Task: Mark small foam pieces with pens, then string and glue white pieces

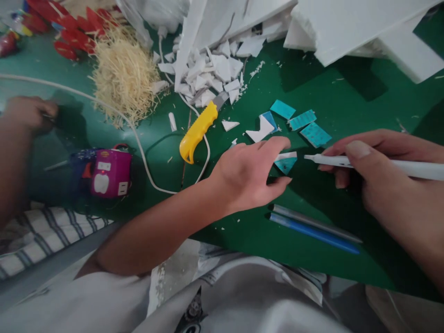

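The left hand [248, 171] lies to the right of the yellow utility knife [198, 132], thumb and forefinger well parted, with a small white-and-turquoise piece [286, 163] between them; I cannot tell whether any finger grips it. Farther right of the knife, the right hand [388, 194] is closed around a white pen [419, 169], its tip near that piece but apart from it. Right of the knife lie turquoise rectangles [315, 134] and a notched white piece [261, 129]; to its lower right, a blue pen [315, 233] and a grey pen [315, 223] rest side by side on the green table [249, 236]. White foam scraps [222, 68] are heaped just beyond its blade, with pale straw [123, 76] to the upper left. Left of it sit a magenta box [111, 173] and, farther off, a co-worker's blurred hand [29, 113].
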`<state>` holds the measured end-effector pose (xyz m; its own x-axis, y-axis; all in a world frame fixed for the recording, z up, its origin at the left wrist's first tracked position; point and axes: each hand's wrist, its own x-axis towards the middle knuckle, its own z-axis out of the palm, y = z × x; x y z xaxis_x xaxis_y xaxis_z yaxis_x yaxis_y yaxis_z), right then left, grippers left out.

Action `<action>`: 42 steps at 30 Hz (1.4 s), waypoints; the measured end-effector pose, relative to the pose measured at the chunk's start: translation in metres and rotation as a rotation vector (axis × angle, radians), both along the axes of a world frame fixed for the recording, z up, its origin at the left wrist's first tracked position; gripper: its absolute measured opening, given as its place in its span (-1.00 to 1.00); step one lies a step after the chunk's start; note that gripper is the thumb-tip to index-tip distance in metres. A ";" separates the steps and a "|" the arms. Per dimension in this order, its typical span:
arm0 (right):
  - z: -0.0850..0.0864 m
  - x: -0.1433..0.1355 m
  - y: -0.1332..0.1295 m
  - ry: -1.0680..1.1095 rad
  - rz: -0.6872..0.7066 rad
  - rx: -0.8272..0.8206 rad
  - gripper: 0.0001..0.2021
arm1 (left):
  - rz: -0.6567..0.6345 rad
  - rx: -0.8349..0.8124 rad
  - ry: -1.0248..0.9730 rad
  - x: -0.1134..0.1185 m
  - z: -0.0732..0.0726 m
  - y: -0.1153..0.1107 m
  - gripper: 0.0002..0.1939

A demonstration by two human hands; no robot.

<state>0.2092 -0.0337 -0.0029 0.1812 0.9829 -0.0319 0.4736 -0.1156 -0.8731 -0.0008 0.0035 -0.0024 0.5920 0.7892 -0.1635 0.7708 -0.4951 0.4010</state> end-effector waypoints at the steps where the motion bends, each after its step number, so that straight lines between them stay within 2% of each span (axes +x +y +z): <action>1: -0.001 0.001 0.000 0.018 0.015 -0.004 -0.73 | 0.006 -0.007 0.015 0.001 0.000 0.000 -0.52; 3: -0.001 0.002 0.000 0.041 0.040 0.014 -0.72 | 0.004 -0.033 0.048 0.002 0.000 0.001 -0.56; 7: 0.000 0.000 0.000 -0.055 0.037 -0.015 -0.71 | -0.023 -0.041 0.037 0.001 0.000 0.003 -0.65; 12: -0.003 0.000 -0.001 -0.043 0.055 0.029 -0.72 | -0.033 -0.010 -0.036 -0.004 -0.002 0.004 -0.59; 15: -0.004 0.002 0.000 -0.059 0.048 0.032 -0.68 | -0.025 -0.018 -0.057 -0.005 -0.005 0.004 -0.64; 21: 0.002 -0.001 0.001 -0.112 0.018 0.005 -0.73 | -0.018 -0.009 -0.098 -0.006 -0.010 0.005 -0.65; 30: 0.004 -0.002 0.000 -0.130 0.000 -0.050 -0.78 | 0.006 -0.106 -0.062 -0.004 -0.001 0.008 -0.66; 42: 0.006 -0.003 0.000 -0.114 0.002 -0.062 -0.80 | 0.023 -0.120 -0.042 -0.003 0.000 0.009 -0.67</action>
